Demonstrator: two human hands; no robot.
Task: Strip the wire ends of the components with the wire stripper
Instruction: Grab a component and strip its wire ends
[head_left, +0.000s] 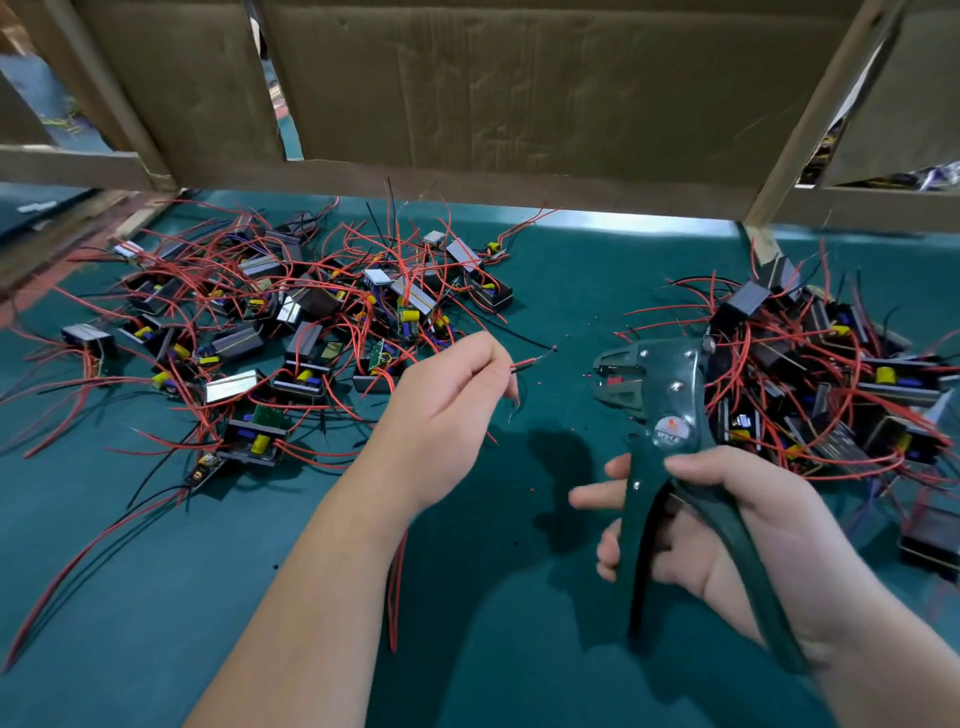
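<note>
From the head camera, the left hand (447, 410) is raised over the green worktop (519, 649) with its fingers (493, 358) curled in, thumb and forefinger pinching a red wire (527, 364) just behind its end. The short free end points right, toward the tool, and its very tip looks bare. More red leads hang down under the wrist, and whatever they are attached to is hidden by the arm. The right hand (727, 535) grips the dark green wire stripper (670, 410). Its fingers (597, 496) wrap round the nearer handle while the other handle lies in the palm, and the two handles are spread apart. The head of the tool is tilted up and to the left and stands near the wire end but clear of it, with a gap between them. A left pile of components (291, 322), black blocks tangled in red and black leads, lies beyond the left hand. A right pile of components (831, 384) sits just behind the tool. Tiny red insulation bits (540, 383) dot the worktop between the hands. A cardboard sheet (493, 93) stands behind it all.
</note>
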